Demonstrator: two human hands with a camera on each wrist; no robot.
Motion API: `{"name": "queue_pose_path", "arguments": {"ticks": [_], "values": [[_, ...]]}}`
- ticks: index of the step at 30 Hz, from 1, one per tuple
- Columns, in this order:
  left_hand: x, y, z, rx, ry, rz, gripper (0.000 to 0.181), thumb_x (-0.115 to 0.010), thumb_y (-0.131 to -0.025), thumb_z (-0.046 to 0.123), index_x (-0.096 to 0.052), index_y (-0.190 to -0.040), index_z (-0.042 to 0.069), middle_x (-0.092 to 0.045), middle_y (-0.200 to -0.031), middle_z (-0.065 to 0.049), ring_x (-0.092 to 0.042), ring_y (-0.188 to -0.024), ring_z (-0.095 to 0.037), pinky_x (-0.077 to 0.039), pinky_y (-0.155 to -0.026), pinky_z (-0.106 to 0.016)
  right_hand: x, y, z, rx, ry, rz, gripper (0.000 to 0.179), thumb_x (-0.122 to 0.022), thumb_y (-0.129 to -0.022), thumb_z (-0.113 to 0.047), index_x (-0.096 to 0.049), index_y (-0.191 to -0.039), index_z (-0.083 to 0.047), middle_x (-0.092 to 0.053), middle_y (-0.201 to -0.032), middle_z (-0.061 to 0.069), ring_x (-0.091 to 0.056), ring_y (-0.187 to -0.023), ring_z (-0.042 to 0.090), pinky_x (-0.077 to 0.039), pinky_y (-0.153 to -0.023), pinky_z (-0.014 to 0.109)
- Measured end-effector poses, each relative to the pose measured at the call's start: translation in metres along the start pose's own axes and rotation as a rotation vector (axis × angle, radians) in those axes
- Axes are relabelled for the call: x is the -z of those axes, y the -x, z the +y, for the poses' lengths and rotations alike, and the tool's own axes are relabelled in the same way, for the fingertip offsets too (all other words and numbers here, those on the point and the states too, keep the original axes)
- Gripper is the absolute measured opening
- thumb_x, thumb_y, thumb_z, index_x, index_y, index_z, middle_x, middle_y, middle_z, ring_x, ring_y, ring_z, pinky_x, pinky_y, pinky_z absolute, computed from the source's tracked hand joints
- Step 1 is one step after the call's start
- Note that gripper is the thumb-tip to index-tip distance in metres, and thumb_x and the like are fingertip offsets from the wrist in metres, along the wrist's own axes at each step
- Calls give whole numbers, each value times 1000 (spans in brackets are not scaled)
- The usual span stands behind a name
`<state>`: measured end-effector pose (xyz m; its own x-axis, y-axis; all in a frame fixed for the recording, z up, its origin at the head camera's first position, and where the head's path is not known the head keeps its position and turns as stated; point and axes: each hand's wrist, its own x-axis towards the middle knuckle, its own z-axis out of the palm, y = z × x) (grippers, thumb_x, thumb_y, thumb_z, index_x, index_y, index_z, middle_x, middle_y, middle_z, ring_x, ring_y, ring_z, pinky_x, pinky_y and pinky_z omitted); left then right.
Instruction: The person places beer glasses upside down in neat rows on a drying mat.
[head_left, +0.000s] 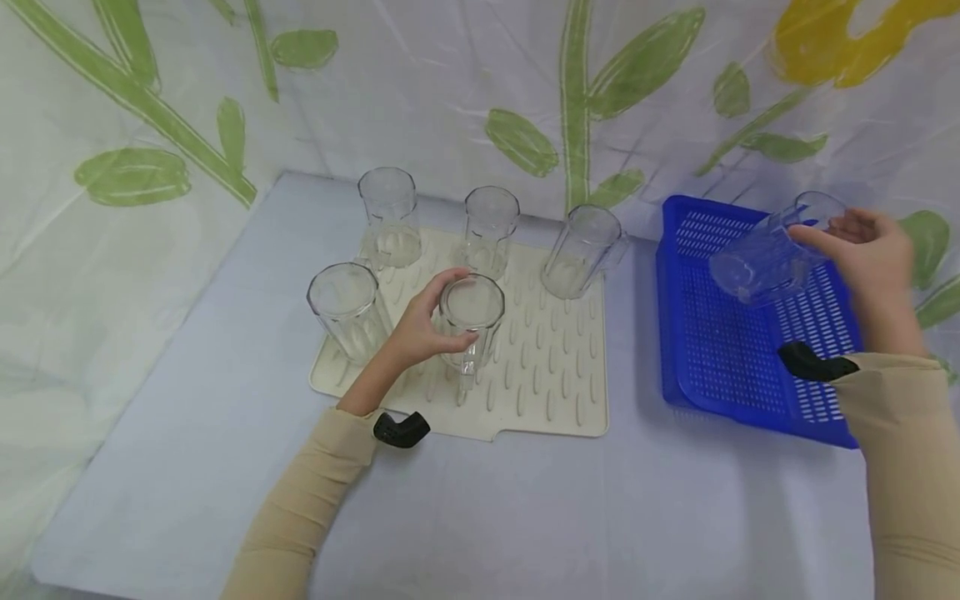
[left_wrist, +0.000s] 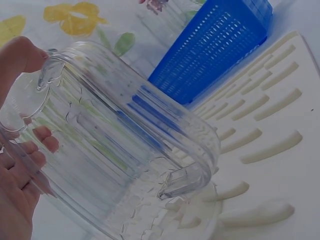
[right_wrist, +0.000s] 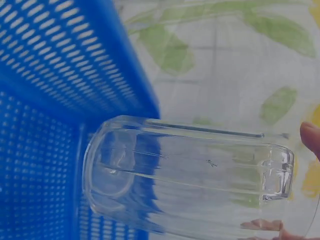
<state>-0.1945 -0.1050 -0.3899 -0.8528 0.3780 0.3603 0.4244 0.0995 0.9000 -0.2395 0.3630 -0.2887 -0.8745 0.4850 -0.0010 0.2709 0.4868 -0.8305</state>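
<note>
My left hand [head_left: 416,329] grips a clear glass mug [head_left: 480,317] near its rim, thumb on one side and fingers on the other. That mug stands over the front middle of a cream drying mat [head_left: 555,375], its handle [left_wrist: 192,177] toward me in the head view. Over a blue plastic basket [head_left: 670,333], my right hand [head_left: 877,254] holds another clear glass mug [head_left: 757,258] by its rim end. This second mug is tilted, with its base [right_wrist: 112,165] inside the basket's outline in the right wrist view.
Several more glass mugs stand on the mat: one at back left [head_left: 390,221], one at back middle [head_left: 491,233], one at back right [head_left: 581,254] and one at front left [head_left: 348,312]. A patterned curtain [head_left: 420,100] hangs behind the white table [head_left: 525,517].
</note>
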Motion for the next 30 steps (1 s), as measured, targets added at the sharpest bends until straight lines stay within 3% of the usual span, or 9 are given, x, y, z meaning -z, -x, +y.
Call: {"name": "queue_pose_path", "arguments": {"ticks": [3, 7, 11, 14, 19, 24, 30], "values": [[-1, 0, -1, -6, -1, 4, 70, -69, -66, -9, -35, -127, -12, -40, -128, -25, -36, -118, -33, -30, -97, -42, 1, 8, -6, 5, -54, -36, 80, -70, -76, -27, -25, -141, -17, -39, -129, -8, -35, -116, 3, -24, -98, 18], [-1, -2, -2, -13, -5, 9, 69, -70, -66, -9, -36, -126, -12, -41, -127, -26, -36, -118, -34, -30, -97, -42, 4, 15, -9, 27, -89, -40, 74, -70, -76, -25, -31, -139, -17, -46, -116, -13, -41, -106, 0, -24, -98, 18], [-1, -2, -2, -11, 1, 9, 69, -70, -65, -10, -36, -126, -12, -41, -126, -26, -38, -117, -34, -32, -95, -43, 6, 23, -13, 69, -175, -32, 63, -71, -76, -21, -42, -132, -15, -51, -100, -14, -46, -91, -3, -33, -85, 11], [0, -1, -2, -7, 11, 12, 70, -70, -65, -11, -36, -126, -12, -41, -127, -25, -39, -116, -33, -33, -95, -41, 6, 29, -19, 112, -209, -54, 57, -71, -77, -18, -46, -128, -13, -53, -98, -13, -48, -88, -2, -36, -75, 7], [1, -1, -3, -14, 27, 26, 70, -69, -64, -13, -36, -126, -12, -41, -127, -25, -38, -117, -32, -31, -96, -37, 0, 42, -34, 217, -181, -112, 55, -69, -78, -12, -47, -128, -11, -55, -103, -9, -51, -94, 2, -35, -84, 8], [1, -1, -3, -19, 28, 23, 71, -69, -63, -14, -35, -125, -14, -40, -127, -26, -37, -118, -33, -30, -97, -37, -4, 60, -47, 327, -167, -188, 47, -67, -78, -3, -52, -122, -12, -57, -102, -8, -51, -95, 4, -40, -76, 7], [0, -1, -1, -20, 26, 14, 70, -69, -64, -13, -35, -125, -14, -40, -127, -27, -37, -118, -33, -31, -96, -38, -12, 83, -51, 437, -90, -260, 51, -65, -78, 3, -50, -124, -12, -56, -106, -8, -49, -100, 7, -39, -76, 9]]}}
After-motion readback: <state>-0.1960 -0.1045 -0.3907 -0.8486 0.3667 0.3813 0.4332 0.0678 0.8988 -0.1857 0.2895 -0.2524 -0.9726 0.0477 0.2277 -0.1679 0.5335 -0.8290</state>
